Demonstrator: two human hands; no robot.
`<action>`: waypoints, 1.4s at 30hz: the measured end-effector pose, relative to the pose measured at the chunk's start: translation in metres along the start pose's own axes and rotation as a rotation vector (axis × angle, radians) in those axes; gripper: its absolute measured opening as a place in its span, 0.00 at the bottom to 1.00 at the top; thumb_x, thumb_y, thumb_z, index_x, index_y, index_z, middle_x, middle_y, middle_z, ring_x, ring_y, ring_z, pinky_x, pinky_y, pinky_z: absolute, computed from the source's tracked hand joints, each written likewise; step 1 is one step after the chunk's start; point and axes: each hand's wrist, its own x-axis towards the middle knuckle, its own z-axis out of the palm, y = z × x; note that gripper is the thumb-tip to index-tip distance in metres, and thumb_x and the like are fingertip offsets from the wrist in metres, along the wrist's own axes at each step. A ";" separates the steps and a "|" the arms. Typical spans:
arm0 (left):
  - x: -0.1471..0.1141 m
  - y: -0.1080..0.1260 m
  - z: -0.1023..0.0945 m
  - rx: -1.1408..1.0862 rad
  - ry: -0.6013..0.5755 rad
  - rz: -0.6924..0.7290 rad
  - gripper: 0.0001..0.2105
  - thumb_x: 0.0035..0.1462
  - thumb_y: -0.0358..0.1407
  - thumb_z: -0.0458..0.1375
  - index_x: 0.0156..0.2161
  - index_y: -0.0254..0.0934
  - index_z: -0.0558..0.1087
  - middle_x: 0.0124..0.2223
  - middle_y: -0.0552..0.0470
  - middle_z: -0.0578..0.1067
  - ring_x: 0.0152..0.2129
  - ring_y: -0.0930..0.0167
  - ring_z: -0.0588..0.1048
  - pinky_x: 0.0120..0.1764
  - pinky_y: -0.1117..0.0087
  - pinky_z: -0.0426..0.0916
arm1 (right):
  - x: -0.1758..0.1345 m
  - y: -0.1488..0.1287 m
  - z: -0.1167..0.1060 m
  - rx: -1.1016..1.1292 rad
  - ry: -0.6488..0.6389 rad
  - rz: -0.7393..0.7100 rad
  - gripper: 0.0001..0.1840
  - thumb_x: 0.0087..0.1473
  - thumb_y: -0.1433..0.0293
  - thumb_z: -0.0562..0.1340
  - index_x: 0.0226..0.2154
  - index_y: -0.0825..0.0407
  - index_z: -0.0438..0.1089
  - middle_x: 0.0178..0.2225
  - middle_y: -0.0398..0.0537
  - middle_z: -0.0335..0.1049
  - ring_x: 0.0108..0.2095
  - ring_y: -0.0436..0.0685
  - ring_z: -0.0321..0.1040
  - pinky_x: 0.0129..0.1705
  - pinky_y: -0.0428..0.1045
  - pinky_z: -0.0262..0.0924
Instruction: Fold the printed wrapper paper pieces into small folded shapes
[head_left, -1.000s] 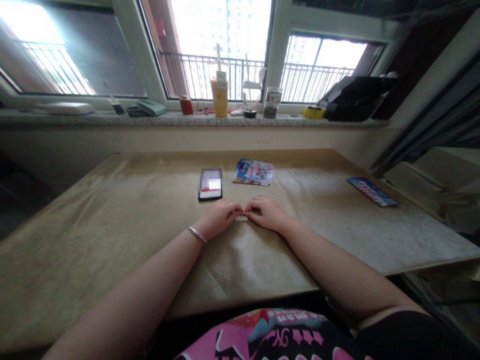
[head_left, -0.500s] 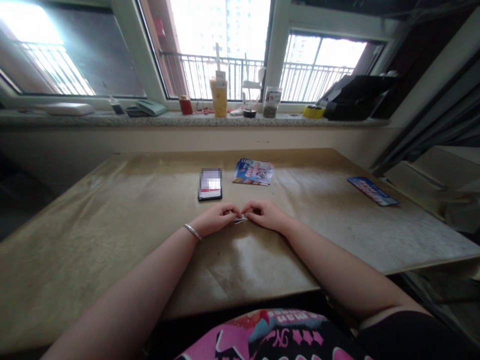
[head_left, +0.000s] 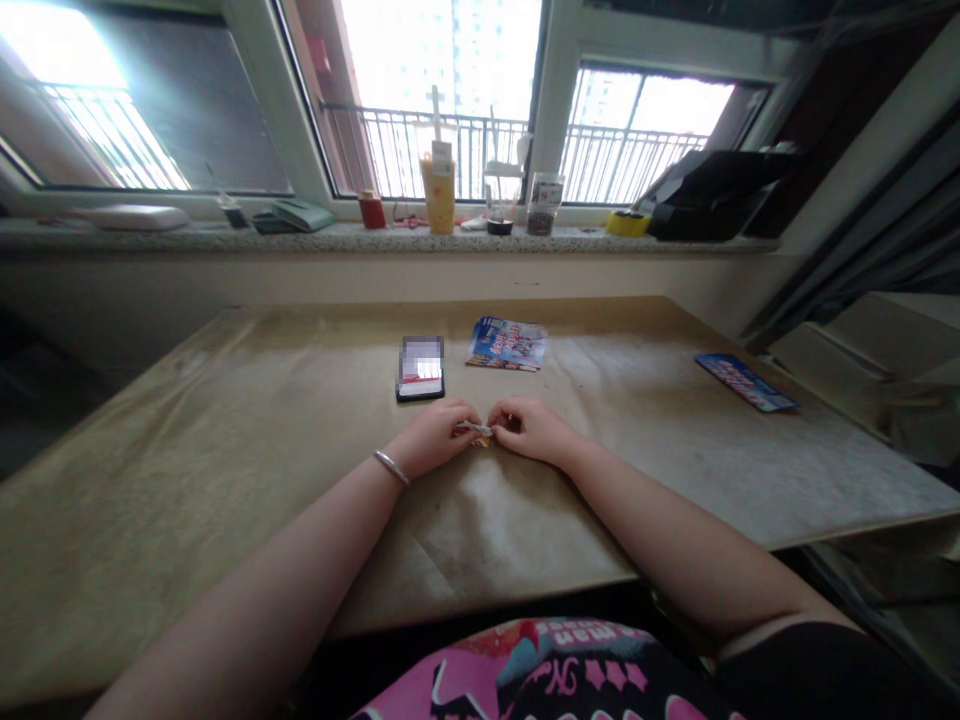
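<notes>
Close together over the middle of the table, my hands meet at a small folded piece of paper, white with some red and yellow. My left hand, with a silver bangle at the wrist, is closed on its left side. The thumb and forefinger of my right hand are curled in a pinch at its right edge. Much of the paper is hidden by the fingers. Just beyond my left hand lies a phone with a lit, blurred screen. A stack of colourful printed leaflets lies beyond my right hand.
The table has a tan, wrinkled cover. Another printed leaflet lies near its right edge. On the windowsill stand a yellow drink cup, a red jar, yellow tape and a black case.
The paper has turned in my fingers, so its red and yellow part now shows. My left hand has shifted slightly up and right. Phone and leaflets have stayed in place.
</notes>
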 end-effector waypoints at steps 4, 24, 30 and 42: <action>0.000 0.001 -0.001 0.034 0.020 0.019 0.05 0.53 0.30 0.57 0.33 0.34 0.75 0.35 0.49 0.75 0.34 0.70 0.72 0.38 0.71 0.66 | 0.000 0.000 0.000 -0.040 -0.004 -0.042 0.06 0.46 0.75 0.59 0.28 0.53 0.71 0.25 0.42 0.67 0.27 0.48 0.61 0.31 0.43 0.55; 0.000 -0.005 -0.006 0.176 0.006 0.142 0.06 0.54 0.30 0.56 0.32 0.36 0.76 0.32 0.50 0.74 0.30 0.72 0.70 0.35 0.72 0.64 | 0.006 0.011 0.001 -0.350 -0.085 -0.288 0.08 0.52 0.76 0.58 0.32 0.50 0.72 0.32 0.46 0.71 0.36 0.53 0.63 0.39 0.47 0.55; 0.002 -0.002 -0.006 0.358 0.003 0.172 0.07 0.57 0.31 0.55 0.34 0.37 0.77 0.32 0.50 0.74 0.31 0.69 0.70 0.36 0.70 0.63 | 0.006 0.012 0.000 -0.401 -0.050 -0.256 0.08 0.53 0.75 0.58 0.32 0.50 0.73 0.33 0.46 0.72 0.36 0.53 0.63 0.39 0.47 0.55; 0.000 -0.001 -0.007 0.386 -0.048 0.157 0.10 0.58 0.30 0.53 0.40 0.40 0.77 0.37 0.50 0.76 0.33 0.70 0.71 0.38 0.70 0.66 | 0.001 0.001 -0.002 -0.393 -0.024 -0.227 0.07 0.52 0.70 0.58 0.33 0.52 0.72 0.34 0.49 0.72 0.37 0.55 0.63 0.40 0.49 0.57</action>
